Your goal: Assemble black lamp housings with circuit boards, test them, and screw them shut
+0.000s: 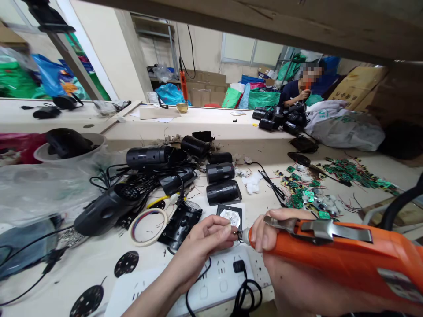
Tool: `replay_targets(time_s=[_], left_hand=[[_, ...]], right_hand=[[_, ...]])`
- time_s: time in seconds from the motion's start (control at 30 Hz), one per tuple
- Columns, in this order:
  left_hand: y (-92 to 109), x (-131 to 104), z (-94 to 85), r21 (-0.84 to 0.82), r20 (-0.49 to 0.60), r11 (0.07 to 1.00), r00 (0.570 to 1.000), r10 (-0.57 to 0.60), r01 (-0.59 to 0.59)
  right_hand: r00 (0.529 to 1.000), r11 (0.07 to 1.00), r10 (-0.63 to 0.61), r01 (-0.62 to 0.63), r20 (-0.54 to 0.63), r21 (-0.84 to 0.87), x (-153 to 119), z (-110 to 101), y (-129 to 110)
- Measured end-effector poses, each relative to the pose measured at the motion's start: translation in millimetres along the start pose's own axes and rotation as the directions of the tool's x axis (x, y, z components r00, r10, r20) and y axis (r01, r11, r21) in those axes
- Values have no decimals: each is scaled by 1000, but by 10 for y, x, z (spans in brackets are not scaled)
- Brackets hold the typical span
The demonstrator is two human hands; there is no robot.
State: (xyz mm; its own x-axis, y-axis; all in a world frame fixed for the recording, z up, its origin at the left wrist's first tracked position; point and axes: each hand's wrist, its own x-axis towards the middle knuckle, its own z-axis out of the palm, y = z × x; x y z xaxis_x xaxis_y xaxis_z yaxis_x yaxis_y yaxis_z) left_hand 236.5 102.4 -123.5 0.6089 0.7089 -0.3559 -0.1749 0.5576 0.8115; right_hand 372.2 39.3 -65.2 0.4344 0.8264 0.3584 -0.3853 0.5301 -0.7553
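Observation:
An orange electric screwdriver (330, 251) lies across the lower right, and my right hand (269, 231) is wrapped round its front end. The tool's tip points left. My left hand (208, 235) is pinched at that tip; what its fingertips hold is too small to make out. Just behind the fingers sits a square black-framed part with a silvery face (231, 215). Left of my left hand lies an opened black housing (181, 224). A white power strip (214, 277) with a black plug runs beneath both hands.
Black cylindrical housings (220, 172) and cables crowd the middle. A tape roll (148, 226) lies left, green circuit boards (299, 198) right. Plastic bags (346, 125) stand at the back right. Across the bench a person (295, 90) holds an orange tool. A shelf edge (264, 22) hangs overhead.

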Motion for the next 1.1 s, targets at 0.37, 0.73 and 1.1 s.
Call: replay_targets(time_s=[0.37,0.73,1.1], left_hand=[[98,193,-19,655,-133,737,936,326,-164],[-3,439,-37,825,-48,535,919,391,-184],[29,431,-30,832,1,513,924,382,-213]], right_hand=[[987,983,-163,162,-8,-92,168,-47,18],[995,993,-97,96,-20,-69,446,55,138],[997,997,-82,82,-2,-10,558,108,250]])
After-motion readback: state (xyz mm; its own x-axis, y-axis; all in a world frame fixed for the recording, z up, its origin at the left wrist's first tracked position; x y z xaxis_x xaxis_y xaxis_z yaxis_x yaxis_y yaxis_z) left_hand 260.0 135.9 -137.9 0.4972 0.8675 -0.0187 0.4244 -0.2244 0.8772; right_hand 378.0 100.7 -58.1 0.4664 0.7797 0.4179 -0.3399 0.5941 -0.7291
